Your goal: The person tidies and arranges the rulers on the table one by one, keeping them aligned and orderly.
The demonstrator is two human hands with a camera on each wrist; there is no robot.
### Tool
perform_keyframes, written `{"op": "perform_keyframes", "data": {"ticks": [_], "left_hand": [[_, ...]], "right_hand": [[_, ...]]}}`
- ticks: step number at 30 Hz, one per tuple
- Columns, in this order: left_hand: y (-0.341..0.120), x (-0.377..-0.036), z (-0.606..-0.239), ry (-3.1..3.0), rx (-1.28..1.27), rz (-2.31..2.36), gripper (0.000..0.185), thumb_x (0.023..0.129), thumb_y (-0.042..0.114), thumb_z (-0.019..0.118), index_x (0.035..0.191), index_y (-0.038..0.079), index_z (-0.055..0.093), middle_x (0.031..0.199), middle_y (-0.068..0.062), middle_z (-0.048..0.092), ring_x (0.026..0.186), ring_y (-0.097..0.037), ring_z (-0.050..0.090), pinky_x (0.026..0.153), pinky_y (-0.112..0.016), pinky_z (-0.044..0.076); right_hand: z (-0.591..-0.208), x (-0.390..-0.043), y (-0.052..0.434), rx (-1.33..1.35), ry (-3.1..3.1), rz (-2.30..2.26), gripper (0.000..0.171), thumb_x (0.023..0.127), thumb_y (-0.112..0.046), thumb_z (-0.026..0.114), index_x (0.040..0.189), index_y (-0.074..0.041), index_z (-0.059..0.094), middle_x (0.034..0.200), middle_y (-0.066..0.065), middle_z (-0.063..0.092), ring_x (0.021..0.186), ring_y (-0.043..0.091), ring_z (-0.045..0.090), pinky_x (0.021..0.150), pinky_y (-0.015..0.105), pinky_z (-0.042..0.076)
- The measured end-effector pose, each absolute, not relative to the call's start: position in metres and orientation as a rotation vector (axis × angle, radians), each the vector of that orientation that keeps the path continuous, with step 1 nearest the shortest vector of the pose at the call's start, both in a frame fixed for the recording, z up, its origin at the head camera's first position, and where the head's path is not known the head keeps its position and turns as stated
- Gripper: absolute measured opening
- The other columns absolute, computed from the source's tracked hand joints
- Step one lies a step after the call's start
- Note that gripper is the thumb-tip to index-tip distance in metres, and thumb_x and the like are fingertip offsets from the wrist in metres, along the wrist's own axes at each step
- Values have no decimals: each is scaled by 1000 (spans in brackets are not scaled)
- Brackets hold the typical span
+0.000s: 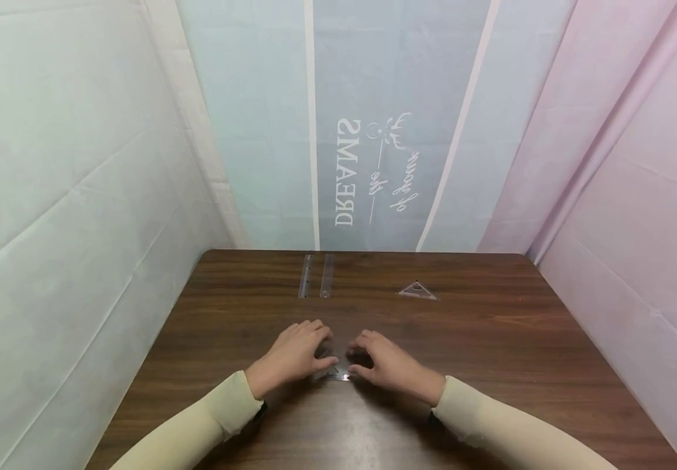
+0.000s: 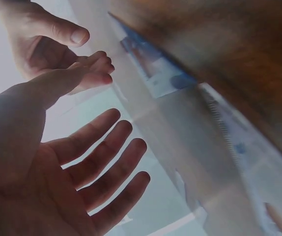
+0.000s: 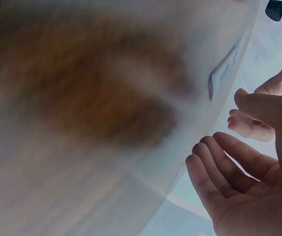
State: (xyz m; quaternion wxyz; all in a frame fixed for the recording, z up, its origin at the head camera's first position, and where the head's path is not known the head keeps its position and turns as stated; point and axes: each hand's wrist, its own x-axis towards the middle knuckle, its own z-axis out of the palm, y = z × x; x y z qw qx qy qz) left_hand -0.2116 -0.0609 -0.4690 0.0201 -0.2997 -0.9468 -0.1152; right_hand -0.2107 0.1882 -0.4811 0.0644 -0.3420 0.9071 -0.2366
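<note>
Resting both hands on small clear plastic triangle point(image 1: 338, 373), dark wood-grain counter point(image 1: 491, 339): my left grip point(image 1: 294, 356) loose, right grip point(image 1: 388, 362) loose, fingers relaxed.

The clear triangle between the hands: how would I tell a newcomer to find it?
Start at the dark wooden table and come to its near edge, where the left hand and right hand meet. The small clear triangle lies flat between their fingers. The other triangle sits alone toward the far right, and the two straight rulers lie at the far edge.
</note>
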Motion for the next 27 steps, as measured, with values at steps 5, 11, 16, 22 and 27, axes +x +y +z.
{"op": "perform_keyframes", "data": {"ticks": [5, 11, 16, 22, 27], "left_hand": [[-51, -223, -464, -2959, -938, -412, 46, 96, 51, 80, 124, 14, 75, 116, -1, 70, 102, -22, 69, 87, -41, 59], [-35, -234, -461, -2980, -925, -500, 52, 98, 52, 78, 132, 13, 73, 124, -3, 70, 110, -24, 70, 91, -44, 59], [-17, -245, -460, -3004, -934, -542, 61, 98, 59, 74, 137, 12, 71, 131, -5, 70, 117, -25, 70, 96, -45, 59], [-1, -264, -459, -2997, -897, -579, 58, 98, 58, 75, 137, 15, 71, 134, -5, 69, 122, -25, 68, 98, -45, 58], [8, -282, -458, -3015, -890, -599, 55, 99, 55, 74, 137, 15, 71, 135, -5, 68, 122, -25, 68, 98, -45, 57]], "right_hand": [[-476, -216, 197, -996, 2765, -745, 41, 99, -26, 82, 130, -2, 71, 117, 7, 68, 111, 24, 67, 94, 45, 58], [-475, -223, 213, -955, 2786, -799, 40, 99, -24, 82, 130, -1, 71, 117, 9, 68, 111, 27, 68, 93, 48, 58], [-476, -229, 230, -823, 2823, -797, 43, 98, -25, 83, 131, -1, 71, 117, 9, 68, 108, 27, 68, 90, 49, 58], [-474, -244, 247, -725, 2896, -796, 44, 96, -25, 84, 131, 0, 71, 118, 11, 69, 107, 30, 67, 91, 50, 57], [-473, -255, 263, -671, 2909, -765, 42, 97, -27, 84, 131, -4, 72, 124, 12, 69, 115, 34, 67, 96, 56, 56]]}}
